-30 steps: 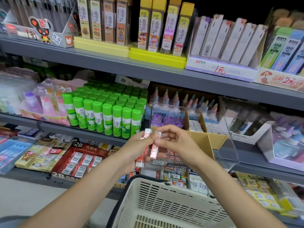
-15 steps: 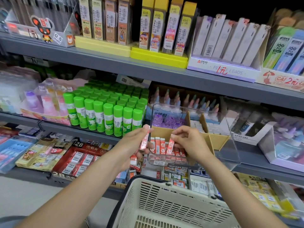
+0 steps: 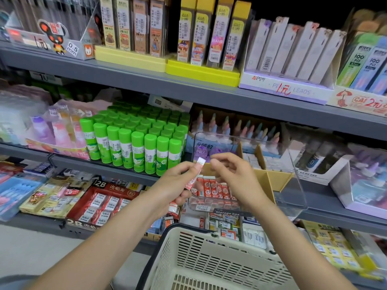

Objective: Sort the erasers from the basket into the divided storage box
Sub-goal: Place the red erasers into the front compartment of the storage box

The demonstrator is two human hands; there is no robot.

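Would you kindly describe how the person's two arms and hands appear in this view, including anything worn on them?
Both forearms are bare as far as the frame shows: no sleeves, gloves, watch or bracelet visible. The left hand and right hand show no rings that I can make out. The fingernails look short and unpainted, though the view is slightly soft. A dark grey patch at the lower left corner may be clothing; it is too cropped to tell.

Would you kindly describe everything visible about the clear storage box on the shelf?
The storage box is clear plastic with tan cardboard-like dividers, sitting on the grey middle shelf and overhanging its edge. A black "Storage box" label is on its front. The near-left compartment holds upright red-and-white erasers; purple and white items fill the rear ones. The right hand hovers over it.
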